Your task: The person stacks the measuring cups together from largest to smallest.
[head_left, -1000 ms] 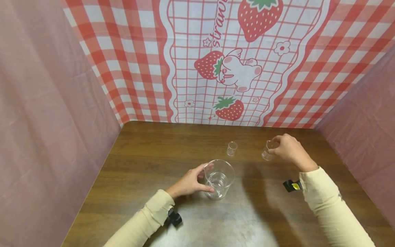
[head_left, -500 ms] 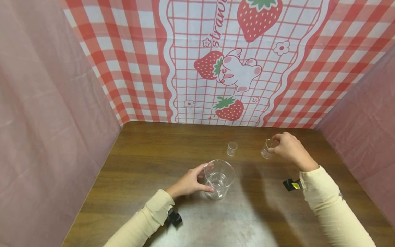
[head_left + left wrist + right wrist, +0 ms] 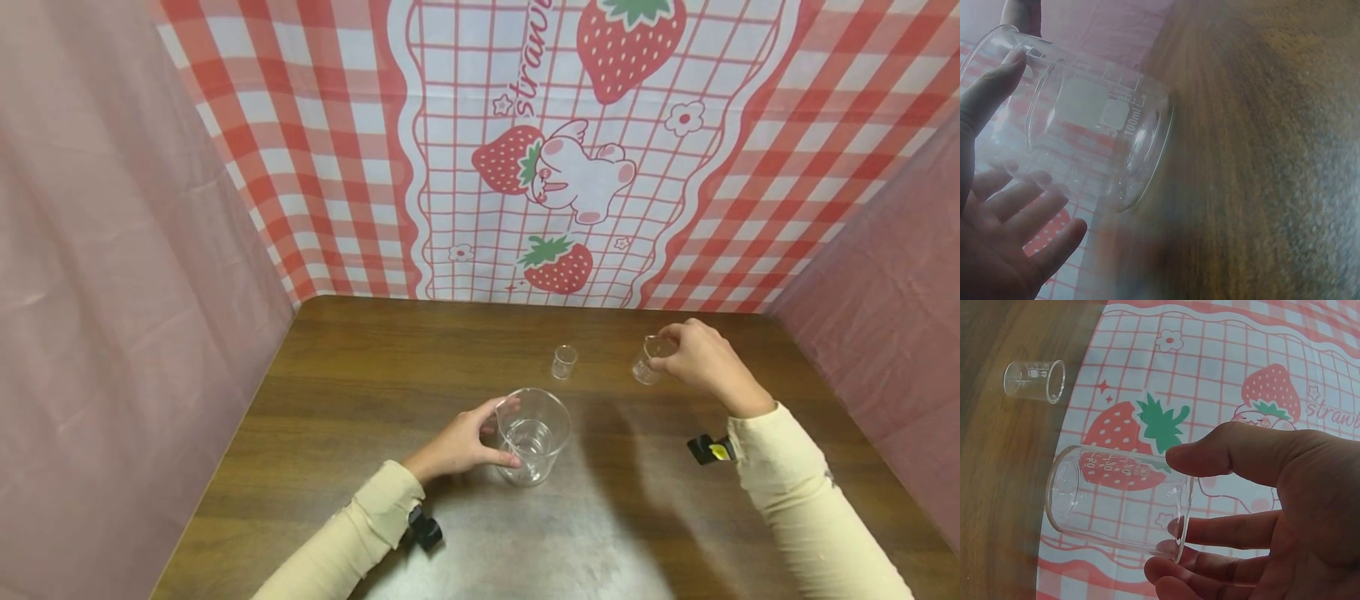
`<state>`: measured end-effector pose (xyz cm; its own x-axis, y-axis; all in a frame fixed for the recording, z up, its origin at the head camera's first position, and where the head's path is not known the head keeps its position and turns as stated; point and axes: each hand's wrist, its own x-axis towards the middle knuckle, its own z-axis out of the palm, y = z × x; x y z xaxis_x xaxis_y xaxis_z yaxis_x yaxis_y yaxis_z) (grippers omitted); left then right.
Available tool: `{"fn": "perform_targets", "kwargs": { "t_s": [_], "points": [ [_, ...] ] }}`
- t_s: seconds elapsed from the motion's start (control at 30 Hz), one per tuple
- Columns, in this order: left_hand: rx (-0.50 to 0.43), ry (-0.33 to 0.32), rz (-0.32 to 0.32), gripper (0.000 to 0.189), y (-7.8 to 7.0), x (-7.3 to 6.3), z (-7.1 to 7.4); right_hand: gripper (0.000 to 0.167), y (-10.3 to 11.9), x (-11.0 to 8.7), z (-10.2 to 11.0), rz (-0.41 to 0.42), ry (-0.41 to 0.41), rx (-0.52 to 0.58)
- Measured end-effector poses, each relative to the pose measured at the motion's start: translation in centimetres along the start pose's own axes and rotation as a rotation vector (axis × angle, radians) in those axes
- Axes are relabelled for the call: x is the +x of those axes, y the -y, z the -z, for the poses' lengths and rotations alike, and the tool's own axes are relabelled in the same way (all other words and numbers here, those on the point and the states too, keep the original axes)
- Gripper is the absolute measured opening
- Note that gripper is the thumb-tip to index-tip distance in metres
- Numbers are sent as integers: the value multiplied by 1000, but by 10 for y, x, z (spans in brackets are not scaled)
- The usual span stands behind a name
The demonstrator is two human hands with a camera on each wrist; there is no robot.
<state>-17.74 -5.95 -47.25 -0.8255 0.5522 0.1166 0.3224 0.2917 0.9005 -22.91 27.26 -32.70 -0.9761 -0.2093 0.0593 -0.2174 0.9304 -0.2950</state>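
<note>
A large clear glass beaker point(image 3: 534, 433), marked 100ml in the left wrist view, stands upright on the wooden table with what looks like clear liquid low inside. My left hand point(image 3: 461, 440) holds it from the left, thumb on the near side point(image 3: 991, 87) and fingers spread around the far side. At the right, my right hand point(image 3: 701, 362) pinches a medium glass beaker point(image 3: 1116, 500) near its rim, thumb on one side and fingers on the other. White graduations show on its wall. Between and behind them stands the smallest beaker point(image 3: 564, 363), touched by neither hand.
The brown wooden table point(image 3: 360, 375) ends at a red-and-white checked cloth point(image 3: 352, 167) with strawberry prints. Pink curtains point(image 3: 112, 292) hang at both sides. Black wrist cameras point(image 3: 425, 529) sit under both cream sleeves.
My right hand has shifted the medium beaker slightly up and to the left in the head view. The left hand, the large beaker and the smallest beaker have stayed put.
</note>
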Motion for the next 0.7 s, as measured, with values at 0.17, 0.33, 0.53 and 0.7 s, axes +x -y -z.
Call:
{"fn": "perform_targets", "kwargs": {
  "t_s": [0.17,0.33,0.53,0.7],
  "points": [
    [1,2,0,81,-1,0,0,43,3,-1,1,8,-2,-4],
    [-1,1,2,82,-1,0,0,44,6,-2,3,11,2,-6],
    [1,-2,3,82,0,-1,0,45,10,-4,4,17,6,-4],
    [0,-3,3,82,0,0,0,46,12,-5,4,21,-3,-9]
  ]
}}
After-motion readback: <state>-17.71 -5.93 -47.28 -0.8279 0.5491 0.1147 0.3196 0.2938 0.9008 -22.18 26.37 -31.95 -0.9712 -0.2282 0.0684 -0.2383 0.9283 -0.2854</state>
